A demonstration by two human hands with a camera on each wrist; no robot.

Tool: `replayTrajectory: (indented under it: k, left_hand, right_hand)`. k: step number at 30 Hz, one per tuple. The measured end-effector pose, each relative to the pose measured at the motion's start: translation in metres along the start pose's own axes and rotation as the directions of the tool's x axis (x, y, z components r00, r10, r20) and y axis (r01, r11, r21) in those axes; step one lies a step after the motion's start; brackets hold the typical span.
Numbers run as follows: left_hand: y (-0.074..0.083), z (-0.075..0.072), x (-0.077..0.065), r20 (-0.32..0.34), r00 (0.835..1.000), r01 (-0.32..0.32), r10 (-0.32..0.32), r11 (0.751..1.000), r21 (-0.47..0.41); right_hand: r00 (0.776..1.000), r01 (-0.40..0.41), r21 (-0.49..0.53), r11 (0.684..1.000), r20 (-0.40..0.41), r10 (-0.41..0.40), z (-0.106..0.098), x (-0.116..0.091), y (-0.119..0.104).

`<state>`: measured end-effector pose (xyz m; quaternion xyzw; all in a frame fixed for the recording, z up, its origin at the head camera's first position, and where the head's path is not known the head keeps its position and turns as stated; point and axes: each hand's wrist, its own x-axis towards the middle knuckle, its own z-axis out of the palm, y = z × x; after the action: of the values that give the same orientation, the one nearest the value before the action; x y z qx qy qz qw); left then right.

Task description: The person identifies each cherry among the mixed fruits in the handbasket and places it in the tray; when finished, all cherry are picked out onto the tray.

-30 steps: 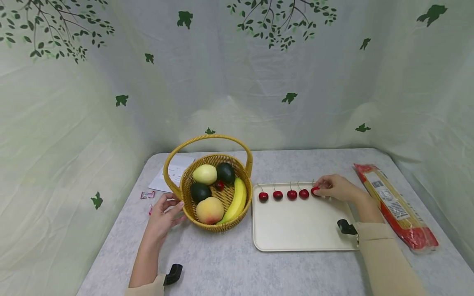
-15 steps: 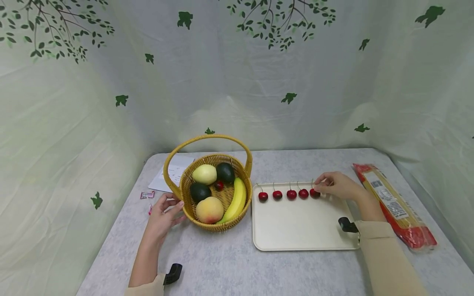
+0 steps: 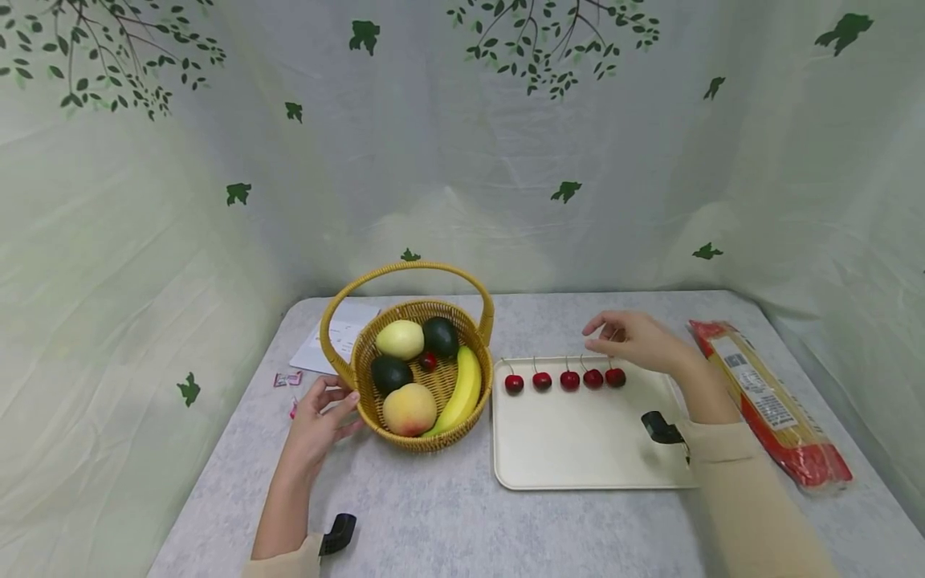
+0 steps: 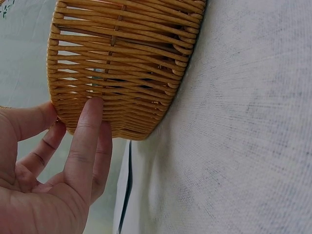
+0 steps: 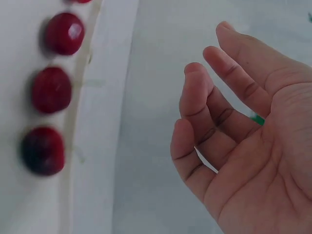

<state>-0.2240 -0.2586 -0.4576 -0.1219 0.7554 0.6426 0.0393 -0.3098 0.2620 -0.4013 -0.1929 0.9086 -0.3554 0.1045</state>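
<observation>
My left hand (image 3: 323,416) rests against the near left side of a yellow wicker basket (image 3: 465,433). In the left wrist view its extended fingers (image 4: 87,119) touch the woven wall and the thumb meets the rim. Inside the basket lie a peach (image 3: 409,410), a banana (image 3: 466,385), a pale green fruit (image 3: 400,340), two dark green fruits (image 3: 440,337) and a cherry (image 3: 429,361). Several stemmed cherries (image 3: 570,380) stand in a row along the far side of a cream tray (image 3: 592,449). Over the tray's far edge hovers my right hand (image 3: 636,337), fingers loosely bent, holding nothing.
A red and clear packet of dry noodles (image 3: 769,405) lies right of the tray. Behind the basket's left side is a printed paper sheet (image 3: 311,353). Small wrapped candies (image 3: 287,380) lie to the left. A leaf-patterned curtain (image 3: 448,160) hangs round the table.
My right hand has let go of the rightmost cherry and risen away, up and slightly left. That cherry stays on the tray in the row. My left hand keeps its place at the basket.
</observation>
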Motion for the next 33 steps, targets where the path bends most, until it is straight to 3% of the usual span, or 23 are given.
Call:
replayTrajectory:
  k: [7,14,26,33]
  left_hand:
    - [0.000,0.001,0.002,0.002,1.000,-0.003,0.003,1.000,-0.004]
    - [0.000,0.003,0.001,-0.006,1.000,0.008,-0.008,1.000,0.015]
    - [0.002,0.001,0.000,-0.003,1.000,0.012,-0.012,1.000,0.009]
    - [0.001,0.001,0.001,-0.001,1.000,0.019,-0.019,1.000,0.010]
  right_hand:
    - [0.992,0.097,-0.060,0.993,0.090,-0.091,0.015,0.018,-0.051]
    - [0.967,0.179,-0.059,0.982,0.195,-0.165,0.039,0.037,-0.093]
    - [0.915,0.248,-0.017,0.969,0.333,-0.228,0.070,0.070,-0.143]
    - [0.904,0.234,-0.077,0.969,0.383,-0.188,0.091,0.093,-0.157]
